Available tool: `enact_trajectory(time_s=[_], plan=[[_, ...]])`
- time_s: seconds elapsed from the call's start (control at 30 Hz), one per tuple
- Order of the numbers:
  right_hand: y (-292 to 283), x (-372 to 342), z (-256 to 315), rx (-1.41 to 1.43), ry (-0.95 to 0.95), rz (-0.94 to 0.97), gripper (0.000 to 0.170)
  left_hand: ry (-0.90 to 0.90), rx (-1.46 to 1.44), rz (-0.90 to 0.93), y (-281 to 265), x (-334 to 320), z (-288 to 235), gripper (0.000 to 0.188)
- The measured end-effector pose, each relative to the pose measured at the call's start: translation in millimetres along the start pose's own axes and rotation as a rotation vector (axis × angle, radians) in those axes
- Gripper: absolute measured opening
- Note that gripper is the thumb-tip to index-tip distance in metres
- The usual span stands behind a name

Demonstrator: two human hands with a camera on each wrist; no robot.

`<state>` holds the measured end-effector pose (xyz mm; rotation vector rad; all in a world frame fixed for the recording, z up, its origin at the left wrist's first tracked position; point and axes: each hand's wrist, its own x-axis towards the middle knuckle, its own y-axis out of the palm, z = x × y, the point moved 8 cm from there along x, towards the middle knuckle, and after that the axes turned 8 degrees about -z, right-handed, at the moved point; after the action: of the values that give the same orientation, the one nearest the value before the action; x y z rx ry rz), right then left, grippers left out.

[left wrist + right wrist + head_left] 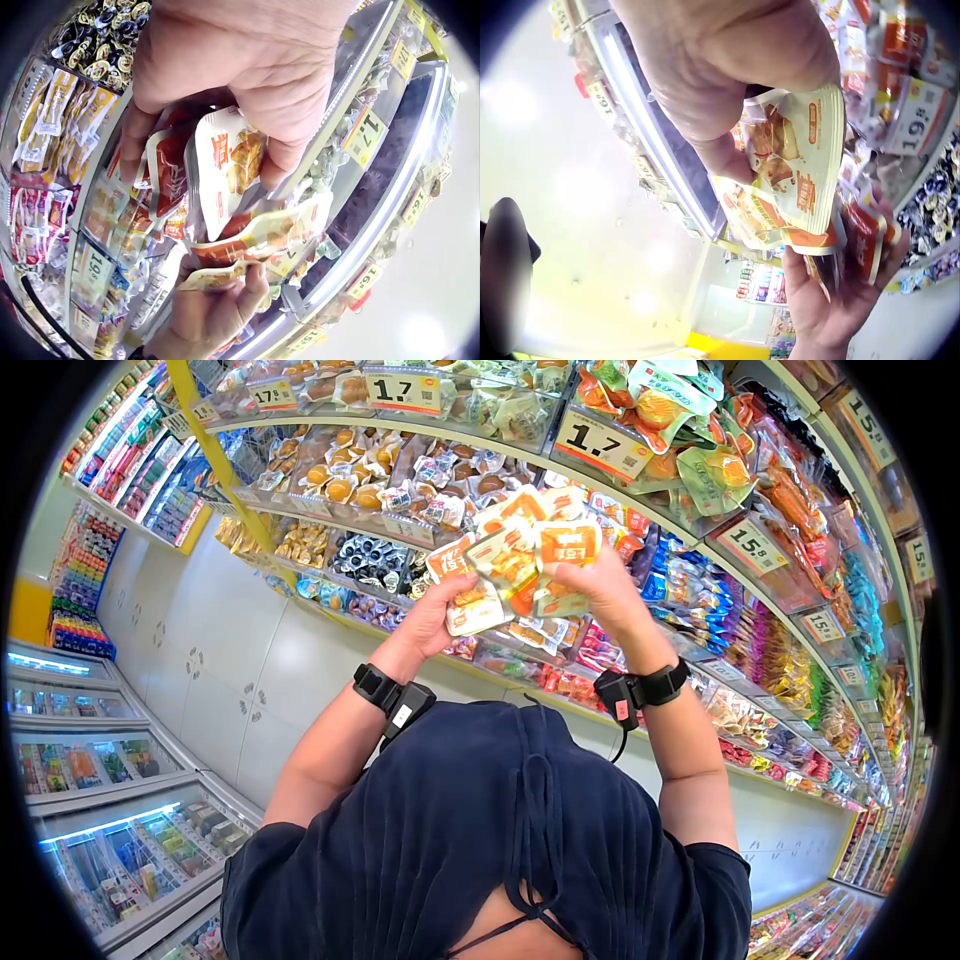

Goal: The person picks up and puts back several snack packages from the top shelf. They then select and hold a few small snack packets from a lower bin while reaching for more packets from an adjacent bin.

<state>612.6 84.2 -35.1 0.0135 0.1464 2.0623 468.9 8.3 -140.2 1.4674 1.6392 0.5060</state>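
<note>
In the head view both hands hold small flat snack packets, white and orange with food pictures, in front of a shelf. My left hand (433,618) pinches packets (472,605) by their edge. In the left wrist view its thumb presses on a white-and-orange packet (231,169), with a red packet (169,176) beside it, under the fingers. My right hand (612,598) grips a stack of packets (567,550); the right wrist view shows the thumb on the front packet (799,161). Between the hands, more packets (508,555) overlap in a fan.
Shelf bins with wrapped snacks (345,470) stand ahead, with price tags (403,391) along their edges. Bagged snacks (690,600) fill the shelf on the right. Glass-topped freezers (130,860) line the left side, along a tiled floor (225,650).
</note>
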Motion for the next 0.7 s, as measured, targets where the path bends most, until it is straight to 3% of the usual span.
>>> enact_trajectory(time_s=[0.3, 0.47, 0.57, 0.7], plan=[[18.7, -13.6, -47.3, 0.375, 0.354, 0.109, 0.047, 0.028, 0.044, -0.054, 5.2, -12.3, 1.5, 0.045], [9.7, -9.5, -40.1, 0.302, 0.295, 0.087, 0.046, 0.105, 0.177, -0.011, 6.5, -15.5, -8.8, 0.042], [8.0, -11.5, -33.0, 0.405, 0.304, 0.094, 0.046, 0.108, 0.221, -0.013, 9.7, -18.9, -13.0, 0.041], [25.6, -15.2, -29.4, 0.281, 0.213, 0.052, 0.045, 0.19, 0.167, -0.116, 11.0, -18.0, -9.8, 0.038]])
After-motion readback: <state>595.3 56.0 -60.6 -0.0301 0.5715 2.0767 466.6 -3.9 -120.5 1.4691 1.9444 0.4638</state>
